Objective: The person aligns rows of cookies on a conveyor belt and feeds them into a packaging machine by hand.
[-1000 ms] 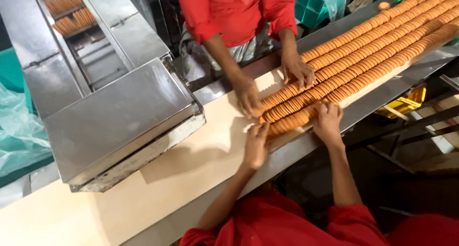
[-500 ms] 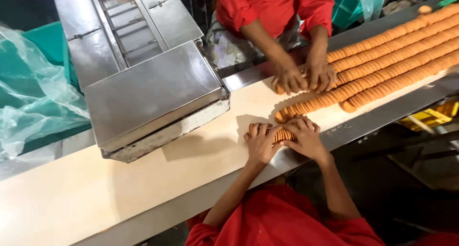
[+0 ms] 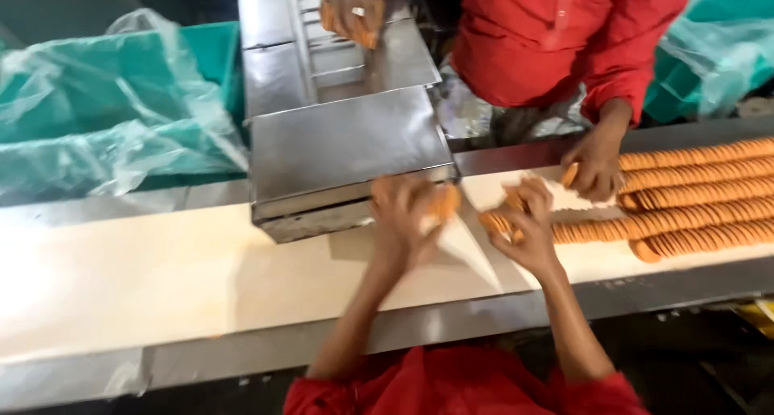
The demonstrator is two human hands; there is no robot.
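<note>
— What is being held over the pale, smooth belt (image 3: 201,278)?

— A short stack of round, thin, orange biscuits (image 3: 442,201) is being gripped by the left hand (image 3: 407,217); the picture is blurred there. A second small stack (image 3: 496,223) is being clenched in the grip of the right hand (image 3: 528,225), just above the belt.

— Where are the other biscuits being kept?

— Long ridged rows of biscuits (image 3: 693,197) are being carried on edge at the right side of the belt. Their ends are being touched by another person's hand (image 3: 595,163), below a red sleeve (image 3: 637,52).

— What is being seen behind?

— A shiny, flat, grey metal box (image 3: 347,153) is being shown, with crinkly green plastic sheeting (image 3: 105,116) beside it.
</note>
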